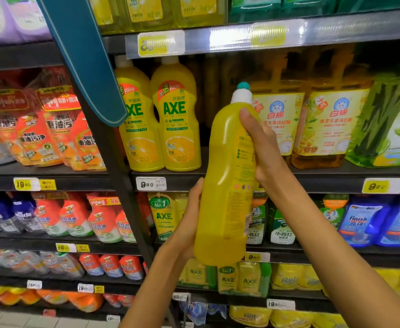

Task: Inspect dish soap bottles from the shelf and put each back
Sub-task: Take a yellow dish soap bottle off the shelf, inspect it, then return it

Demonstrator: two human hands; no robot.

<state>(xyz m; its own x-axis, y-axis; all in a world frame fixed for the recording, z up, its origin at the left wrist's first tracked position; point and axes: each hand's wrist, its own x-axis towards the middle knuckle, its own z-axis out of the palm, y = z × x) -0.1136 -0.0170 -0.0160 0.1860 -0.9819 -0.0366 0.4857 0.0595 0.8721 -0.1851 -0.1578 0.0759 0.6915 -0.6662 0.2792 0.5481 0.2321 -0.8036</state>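
before the front edge of the shelf (324, 172), a yellow dish soap bottle (222, 185) is held upright in the air, back label turned rightward. right hand (262, 147) grips its upper body; left hand (189, 216) cups the lower side, fingers fairly straight. this looks like the inspection step; next it needs returning to the gap beside the two axe bottles (161, 114). dark supermarket shelving with price tags (150, 183) surrounds, packed with cleaners.

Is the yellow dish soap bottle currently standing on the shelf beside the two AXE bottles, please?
No, the yellow dish soap bottle is off the shelf, held up in front of it by the right hand and left hand.
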